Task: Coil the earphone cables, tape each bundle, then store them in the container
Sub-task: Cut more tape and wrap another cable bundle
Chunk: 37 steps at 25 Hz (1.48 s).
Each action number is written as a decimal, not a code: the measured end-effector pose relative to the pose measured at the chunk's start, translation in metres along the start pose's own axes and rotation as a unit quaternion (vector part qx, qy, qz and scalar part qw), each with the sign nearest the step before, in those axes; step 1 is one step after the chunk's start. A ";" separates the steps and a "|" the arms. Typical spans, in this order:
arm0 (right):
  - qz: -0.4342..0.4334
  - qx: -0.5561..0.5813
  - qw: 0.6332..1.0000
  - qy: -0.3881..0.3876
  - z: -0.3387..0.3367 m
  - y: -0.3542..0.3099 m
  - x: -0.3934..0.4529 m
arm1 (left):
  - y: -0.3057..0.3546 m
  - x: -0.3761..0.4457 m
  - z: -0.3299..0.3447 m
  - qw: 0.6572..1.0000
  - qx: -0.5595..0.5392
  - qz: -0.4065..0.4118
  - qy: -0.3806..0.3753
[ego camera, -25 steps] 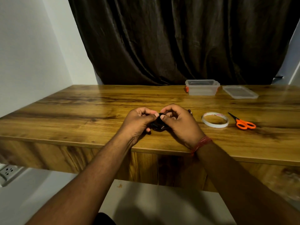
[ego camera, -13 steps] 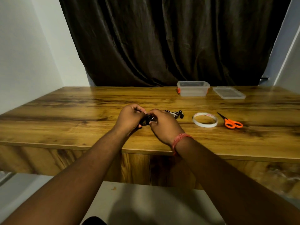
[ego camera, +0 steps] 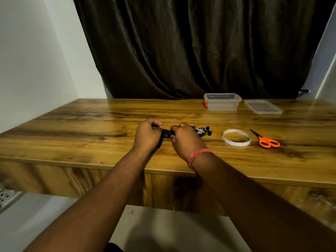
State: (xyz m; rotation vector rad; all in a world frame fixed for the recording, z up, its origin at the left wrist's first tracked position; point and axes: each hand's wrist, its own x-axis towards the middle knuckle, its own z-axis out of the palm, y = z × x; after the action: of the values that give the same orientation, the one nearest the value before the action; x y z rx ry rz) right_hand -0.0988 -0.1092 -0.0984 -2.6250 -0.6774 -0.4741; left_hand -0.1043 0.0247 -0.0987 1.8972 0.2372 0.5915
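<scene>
- Earphone cable coil (ego camera: pixel 167 133) was pinched between both hands above the wooden table (ego camera: pixel 72 135), fingers of the left hand (ego camera: pixel 148 135) and right hand (ego camera: pixel 187 140) curled around it.
- Since 1 second earlier, the hands had moved away from the table's near edge, uncovering a second earphone bundle (ego camera: pixel 202 130) at the right hand's 2 o'clock.
- Tape roll (ego camera: pixel 236 137) and orange scissors (ego camera: pixel 266 140) lay at 3 o'clock, untouched; taping probably came next.
- Open container (ego camera: pixel 222 102) waited at 1 o'clock, its lid (ego camera: pixel 263 106) beside it.
</scene>
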 end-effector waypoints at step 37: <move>0.010 0.096 0.995 0.007 -0.019 0.000 -0.034 | 0.013 -0.029 0.000 0.963 0.217 0.136 -0.081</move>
State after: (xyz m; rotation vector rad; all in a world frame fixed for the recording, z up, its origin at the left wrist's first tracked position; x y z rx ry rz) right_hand -0.1314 -0.1311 -0.0960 -2.4426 -0.6579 -0.4012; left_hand -0.1305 0.0074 -0.0954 2.4150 -0.0053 0.5952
